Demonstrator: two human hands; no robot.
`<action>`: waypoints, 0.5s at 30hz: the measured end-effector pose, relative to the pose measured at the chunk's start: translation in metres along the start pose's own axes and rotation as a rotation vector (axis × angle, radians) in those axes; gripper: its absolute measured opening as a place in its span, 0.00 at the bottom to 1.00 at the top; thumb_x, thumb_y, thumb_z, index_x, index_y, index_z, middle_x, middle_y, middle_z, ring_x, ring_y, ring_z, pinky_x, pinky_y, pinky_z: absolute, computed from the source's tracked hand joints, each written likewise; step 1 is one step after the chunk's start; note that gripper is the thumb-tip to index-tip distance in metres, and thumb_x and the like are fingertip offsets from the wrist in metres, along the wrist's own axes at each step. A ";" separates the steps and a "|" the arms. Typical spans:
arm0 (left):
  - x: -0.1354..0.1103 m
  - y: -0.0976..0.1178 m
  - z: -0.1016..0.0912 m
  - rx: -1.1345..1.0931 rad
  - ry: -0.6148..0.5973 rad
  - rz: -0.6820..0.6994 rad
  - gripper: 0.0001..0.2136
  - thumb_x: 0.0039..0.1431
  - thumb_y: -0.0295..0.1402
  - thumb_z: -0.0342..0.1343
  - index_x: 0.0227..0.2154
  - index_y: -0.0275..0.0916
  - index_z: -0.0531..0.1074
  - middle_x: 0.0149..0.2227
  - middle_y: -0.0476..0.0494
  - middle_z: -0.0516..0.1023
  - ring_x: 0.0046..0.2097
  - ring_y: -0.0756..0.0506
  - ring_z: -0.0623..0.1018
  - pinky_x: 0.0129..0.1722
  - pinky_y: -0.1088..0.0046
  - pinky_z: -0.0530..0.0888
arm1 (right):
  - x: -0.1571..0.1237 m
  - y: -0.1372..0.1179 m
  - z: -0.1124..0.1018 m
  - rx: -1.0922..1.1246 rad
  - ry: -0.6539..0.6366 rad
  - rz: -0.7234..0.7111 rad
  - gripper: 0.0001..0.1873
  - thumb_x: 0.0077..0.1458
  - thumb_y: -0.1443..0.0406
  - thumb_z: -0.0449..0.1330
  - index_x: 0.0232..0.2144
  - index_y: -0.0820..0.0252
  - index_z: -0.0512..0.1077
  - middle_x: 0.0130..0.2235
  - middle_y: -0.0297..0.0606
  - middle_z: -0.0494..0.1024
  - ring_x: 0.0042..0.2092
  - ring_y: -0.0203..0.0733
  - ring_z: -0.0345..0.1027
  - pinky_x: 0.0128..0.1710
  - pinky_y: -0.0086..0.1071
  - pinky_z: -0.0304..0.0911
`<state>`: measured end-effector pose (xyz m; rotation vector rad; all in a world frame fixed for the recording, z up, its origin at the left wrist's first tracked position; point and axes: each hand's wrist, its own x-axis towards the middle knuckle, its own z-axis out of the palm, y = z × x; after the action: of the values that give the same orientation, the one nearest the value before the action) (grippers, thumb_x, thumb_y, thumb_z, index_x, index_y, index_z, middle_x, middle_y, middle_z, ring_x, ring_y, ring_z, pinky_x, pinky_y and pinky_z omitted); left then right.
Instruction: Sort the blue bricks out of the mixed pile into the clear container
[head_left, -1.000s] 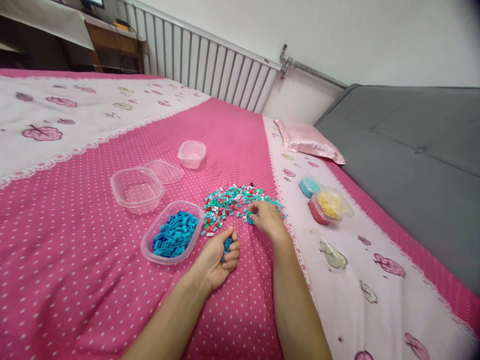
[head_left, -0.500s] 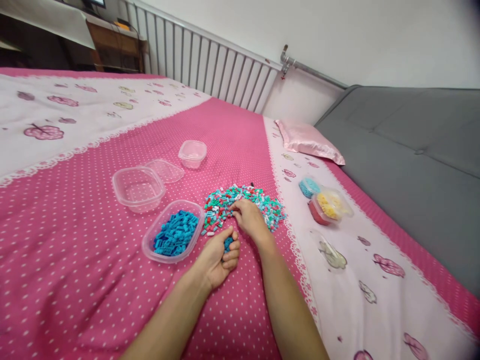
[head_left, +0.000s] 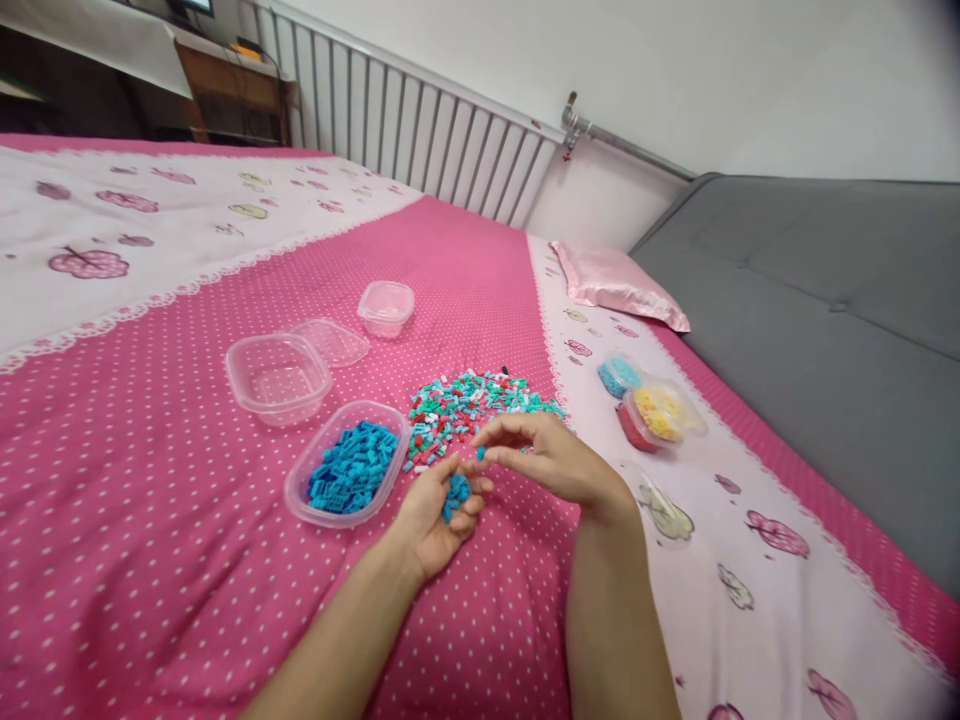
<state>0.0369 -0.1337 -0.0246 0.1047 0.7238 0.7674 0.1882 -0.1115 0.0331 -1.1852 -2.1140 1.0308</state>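
My left hand (head_left: 435, 515) lies palm up on the pink dotted bedspread, fingers curled around a small heap of blue bricks (head_left: 455, 492). My right hand (head_left: 544, 458) hovers just right of it, thumb and forefinger pinched on one blue brick (head_left: 481, 453) above the left palm. Behind the hands lies a loose pile of small mixed bricks (head_left: 469, 405) in teal, red and white. Left of the hands stands a clear oval tub (head_left: 300, 497) filled with blue bricks.
An empty clear tub (head_left: 276, 372), a flat lid (head_left: 334, 341) and a small empty cup (head_left: 385, 306) stand further back. At the right are tubs of teal (head_left: 618, 375), yellow and red bricks (head_left: 660, 411), a clear lid (head_left: 664, 510), a pink pillow (head_left: 615, 280) and a grey sofa (head_left: 825, 300).
My right hand has left the mixed pile and drawn back toward me, carrying one blue brick over the left palm. The left hand has stayed put.
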 end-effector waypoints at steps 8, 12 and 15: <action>0.000 -0.001 0.002 0.089 -0.018 -0.042 0.15 0.65 0.31 0.38 0.22 0.36 0.58 0.16 0.55 0.58 0.13 0.59 0.51 0.11 0.86 0.43 | 0.008 0.033 -0.004 -0.284 0.577 0.284 0.11 0.50 0.70 0.56 0.36 0.58 0.74 0.34 0.38 0.78 0.34 0.40 0.71 0.39 0.37 0.65; -0.008 -0.009 0.002 0.419 -0.222 0.003 0.19 0.61 0.43 0.46 0.19 0.37 0.58 0.15 0.57 0.53 0.14 0.59 0.45 0.14 0.81 0.39 | 0.016 0.047 -0.001 -0.280 0.534 0.298 0.11 0.48 0.71 0.56 0.34 0.58 0.75 0.32 0.37 0.78 0.33 0.40 0.71 0.39 0.36 0.65; -0.019 -0.014 0.000 0.706 -0.565 -0.100 0.23 0.52 0.51 0.54 0.15 0.38 0.59 0.14 0.57 0.52 0.15 0.57 0.47 0.16 0.76 0.41 | 0.023 0.042 0.010 -0.061 0.338 0.204 0.11 0.49 0.70 0.57 0.37 0.60 0.74 0.34 0.37 0.78 0.35 0.38 0.71 0.38 0.34 0.65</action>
<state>0.0357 -0.1569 -0.0186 0.8827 0.4225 0.3263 0.1903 -0.0816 -0.0057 -1.5125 -1.8000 0.7872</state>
